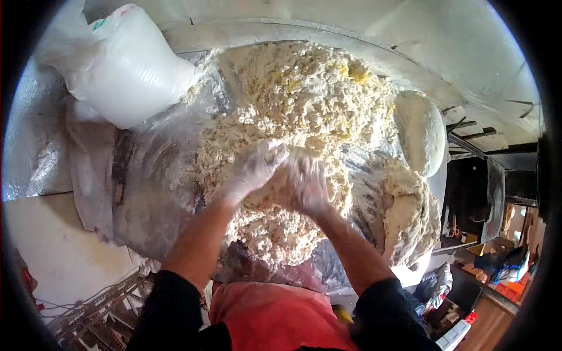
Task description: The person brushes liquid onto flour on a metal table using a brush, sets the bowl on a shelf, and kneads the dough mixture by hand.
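A large heap of shaggy, crumbly dough (310, 88) spreads over the floured work table (158, 169), with yellow patches near its far side. My left hand (257, 167) and my right hand (304, 178), both whitened with flour, are close together over the middle of the heap. The left fingers are curled in; whatever they hold is hidden. Motion smears the right fingers, so their grip is unclear. Nearer my body, under the wrists, lies more loose dough (275, 237). A separate lump of wetter-looking dough (407, 216) rests at the right.
A full white plastic sack (132, 73) stands at the back left. Beyond the lump, on the right edge, sits a smooth, pale rounded mass (432, 140). A silvery sheet-covered wall (456, 47) closes off the back. Dark metal framing (477, 187) and floor clutter are at right.
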A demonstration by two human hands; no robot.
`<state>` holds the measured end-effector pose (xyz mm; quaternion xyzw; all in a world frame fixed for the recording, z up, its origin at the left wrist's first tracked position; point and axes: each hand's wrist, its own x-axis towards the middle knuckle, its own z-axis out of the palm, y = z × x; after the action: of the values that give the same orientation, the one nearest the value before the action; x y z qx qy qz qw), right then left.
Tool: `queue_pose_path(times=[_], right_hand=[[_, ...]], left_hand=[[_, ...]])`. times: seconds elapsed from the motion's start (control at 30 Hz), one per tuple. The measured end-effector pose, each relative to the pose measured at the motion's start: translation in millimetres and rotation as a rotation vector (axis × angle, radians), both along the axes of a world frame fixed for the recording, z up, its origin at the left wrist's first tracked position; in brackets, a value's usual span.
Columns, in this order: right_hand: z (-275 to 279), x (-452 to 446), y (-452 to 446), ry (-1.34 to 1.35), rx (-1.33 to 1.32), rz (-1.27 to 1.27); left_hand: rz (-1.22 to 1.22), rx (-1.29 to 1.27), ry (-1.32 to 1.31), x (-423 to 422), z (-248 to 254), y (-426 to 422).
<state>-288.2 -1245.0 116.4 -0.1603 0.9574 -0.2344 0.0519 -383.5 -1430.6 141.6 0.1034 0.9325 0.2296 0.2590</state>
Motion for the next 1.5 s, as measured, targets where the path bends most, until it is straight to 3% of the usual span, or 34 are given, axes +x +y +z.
queue_pose_path(times=[0.03, 0.1, 0.13, 0.2, 0.27, 0.3, 0.37, 0.4, 0.47, 0.53, 0.6, 0.7, 0.77, 0.8, 0.83, 0.87, 0.9, 0.93, 1.0, 1.03, 1.1, 1.13, 1.17, 1.2, 1.27, 1.3, 1.33, 1.37, 1.43, 1.47, 1.5], right_hand=[[-15.1, 35.6, 7.6, 0.181, -0.061, 0.139], [43.8, 78.8, 8.7, -0.092, -0.033, 0.212], [45.3, 97.1, 12.6, -0.087, -0.109, 0.160], [49.4, 101.5, 15.1, -0.102, -0.184, 0.089], [54.2, 76.6, 7.6, -0.006, 0.003, -0.027], [26.9, 71.8, 4.0, 0.095, -0.049, -0.008], [-11.5, 46.6, -4.4, 0.249, -0.149, -0.125], [-22.0, 34.7, -0.6, 0.199, -0.085, -0.128], [-130.0, 57.2, 8.2, -0.574, -0.803, -0.424], [-108.4, 22.9, 11.8, -0.331, -0.258, -0.221], [-82.7, -8.1, 11.0, -0.252, 0.228, -0.083], [-4.2, -27.6, 4.3, -0.274, 0.075, -0.109], [4.6, 9.3, 11.5, 0.130, -0.029, -0.085], [5.0, 34.2, 21.6, 0.183, -0.030, -0.067], [8.7, 74.9, 32.2, 0.250, -0.057, -0.045], [15.7, 113.3, 45.2, 0.172, -0.105, -0.001], [-2.7, 157.6, 57.9, 0.130, -0.031, 0.074], [-1.1, 187.2, 58.2, -0.115, -0.035, 0.181], [-36.6, 221.2, 44.4, -0.106, 0.081, 0.113], [-66.5, 225.8, 41.5, 0.047, 0.142, 0.079], [-82.0, 189.2, 25.0, -0.217, -0.233, -0.148], [-96.1, 171.3, 19.5, -0.356, -0.424, -0.297], [-102.0, 138.9, 16.7, 0.236, -0.407, -0.064], [-82.1, 107.2, 16.5, 0.256, -0.281, -0.067], [-26.9, 48.0, 13.5, 0.319, -0.097, -0.110], [-4.4, 19.0, 11.1, 0.367, -0.040, -0.147], [27.1, -10.7, 9.8, 0.347, -0.156, -0.091], [-42.7, -18.2, 28.2, 0.385, -0.116, 0.001], [-32.8, -44.4, 23.7, 0.045, -0.220, -0.092], [-35.5, -48.8, 25.6, -0.140, 0.042, -0.070], [-34.2, -46.9, 24.6, -0.084, 0.120, -0.105]], left_hand=[[0.076, 0.150, -0.126, 4.9, 29.9, 0.6], [0.180, 0.292, -0.259, 28.2, 64.3, -0.5], [-0.237, 0.044, 0.142, 52.8, 65.6, -4.1], [-0.521, -0.277, 0.480, 120.2, 12.4, -4.6], [-0.227, -0.081, 0.425, 152.0, -44.9, -2.0], [-0.067, 0.187, 0.407, 144.2, -42.4, 1.6], [-0.092, 0.237, 0.312, 104.1, -55.2, -2.3], [-0.078, 0.224, 0.456, 78.8, -65.0, -0.8], [-0.058, 0.223, 0.648, 47.7, -69.8, 2.6], [0.003, 0.250, 0.759, 26.0, -77.7, 6.0], [0.004, 0.233, 0.761, 17.4, -81.2, 6.4], [-0.018, 0.203, 0.606, 20.2, -56.9, 9.7], [0.043, 0.263, 0.527, 54.6, -19.6, 5.3], [-0.053, 0.158, 0.717, 86.3, 1.2, -9.9], [-0.072, 0.254, 0.694, 122.8, 1.5, -22.5], [-0.227, 0.142, 0.760, 167.4, -5.7, -43.1], [-0.310, 0.134, 0.708, 207.6, -20.0, -56.3], [-0.391, 0.128, 0.652, 247.7, -34.1, -69.5], [-0.443, 0.167, 0.555, 291.0, -53.7, -79.8], [-0.411, 0.213, 0.516, 295.7, -62.1, -75.7], [-0.622, -0.295, 0.367, 257.9, -77.0, -58.4], [-0.574, -0.165, 0.405, 230.7, -90.9, -54.5], [-0.612, -0.249, 0.594, 196.7, -80.0, -48.2], [-0.612, -0.265, 0.683, 167.1, -71.3, -42.1], [-0.489, -0.041, 0.584, 111.6, -64.7, -29.5], [-0.310, 0.339, 0.358, 86.4, -70.6, -23.6], [-0.072, 0.824, 0.080, 65.0, -82.9, -19.7], [0.003, 0.967, 0.016, 48.3, -87.4, -14.6], [-0.241, 0.140, 0.452, 17.2, -38.2, -8.3], [-0.183, 0.117, 0.408, 16.8, -53.7, -8.9], [-0.185, 0.122, 0.402, 17.9, -65.9, -8.6]])
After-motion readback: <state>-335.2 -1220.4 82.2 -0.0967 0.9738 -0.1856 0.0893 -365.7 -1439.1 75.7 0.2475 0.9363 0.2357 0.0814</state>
